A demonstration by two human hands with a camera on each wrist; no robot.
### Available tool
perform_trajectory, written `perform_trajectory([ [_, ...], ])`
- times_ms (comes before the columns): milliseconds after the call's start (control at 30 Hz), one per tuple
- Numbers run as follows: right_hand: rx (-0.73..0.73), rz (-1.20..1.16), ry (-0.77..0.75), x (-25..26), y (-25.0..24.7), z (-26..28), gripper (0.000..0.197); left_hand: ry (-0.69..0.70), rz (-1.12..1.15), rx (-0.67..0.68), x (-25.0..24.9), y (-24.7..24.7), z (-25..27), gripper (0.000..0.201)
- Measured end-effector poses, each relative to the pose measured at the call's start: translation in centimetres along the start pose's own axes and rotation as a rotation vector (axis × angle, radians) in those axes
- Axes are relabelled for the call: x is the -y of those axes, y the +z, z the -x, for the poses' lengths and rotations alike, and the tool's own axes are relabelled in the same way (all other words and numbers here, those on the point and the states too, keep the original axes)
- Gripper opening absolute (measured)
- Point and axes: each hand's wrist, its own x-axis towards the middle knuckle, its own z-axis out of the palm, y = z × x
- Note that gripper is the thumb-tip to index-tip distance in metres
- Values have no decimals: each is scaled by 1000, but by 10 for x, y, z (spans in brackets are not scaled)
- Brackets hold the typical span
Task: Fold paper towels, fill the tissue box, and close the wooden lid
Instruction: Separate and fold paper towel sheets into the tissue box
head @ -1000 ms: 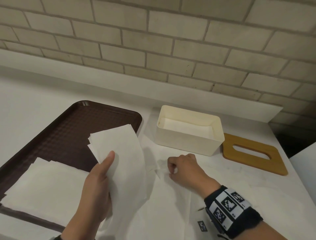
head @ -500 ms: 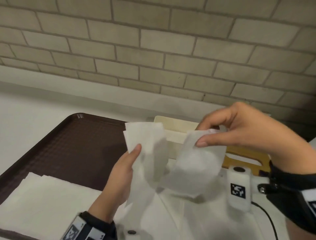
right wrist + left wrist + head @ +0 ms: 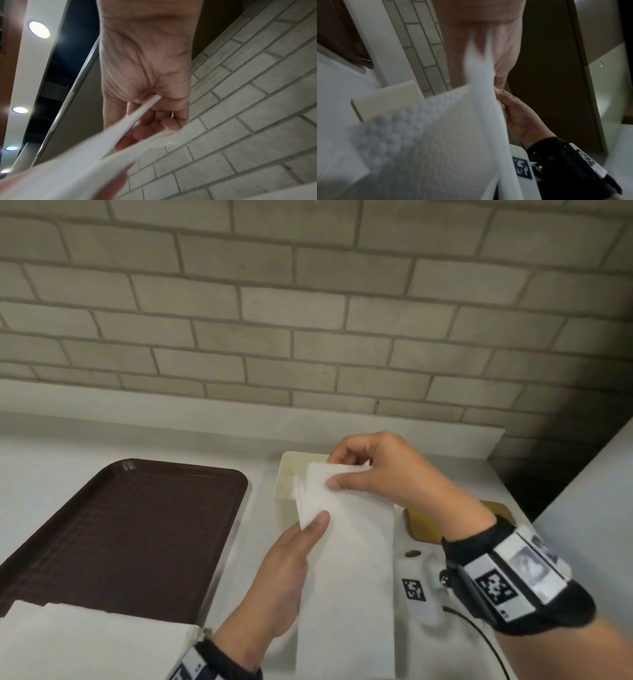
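Paper towel, folded into a long white strip, hangs between my two hands above the white counter, in front of a pale brick wall. My right hand pinches the strip's top end between thumb and curled fingers, just over the cream tissue box, whose near corner shows behind the paper. My left hand grips the strip's left edge lower down, thumb pressed on the front face, the other fingers hidden behind the paper. From the right wrist view, the paper's layered edge runs into the crease of my closed fingers. The left wrist view shows the towel's dimpled texture, blurred, filling the foreground, with my right hand on its far edge.

Wooden lid lies flat on the counter to the right of the box, mostly hidden behind my right wrist. A brown tray sits to the left of the box, with a stack of unfolded paper towels at its near end. Both wrists carry black bands with coded markers.
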Motion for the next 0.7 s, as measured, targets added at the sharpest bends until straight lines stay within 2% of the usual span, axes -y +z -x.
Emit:
perform_trajectory([
  [33,-125,-74,29,-5,5,6,29,27,-33,-13,2,-1,-1,42],
  [100,-388,-337,181,-16,19,26,48,66,-74,-48,1,0,-6,38],
  [133,-453,-503,260,-21,27,37,53,85,-87,-54,-1,0,-9,39],
  [200,-444,-765,357,-31,44,56,60,128,-142,-53,-2,4,-14,44],
  [233,-419,-815,361,-37,51,62,59,153,-183,-46,-1,8,-17,44],
  [333,-443,-861,286,-41,61,70,32,263,-277,-58,6,23,-27,36],
  [400,-491,-794,258,-45,58,73,17,366,-330,-140,15,30,-34,32],
  [533,-563,-813,286,-53,54,81,19,542,-426,-364,33,36,-42,10],
  [633,-634,-868,218,-55,49,82,21,606,-373,-328,32,52,-43,6],
  [700,-651,-901,169,-56,46,81,21,631,-344,-272,31,59,-46,12],
])
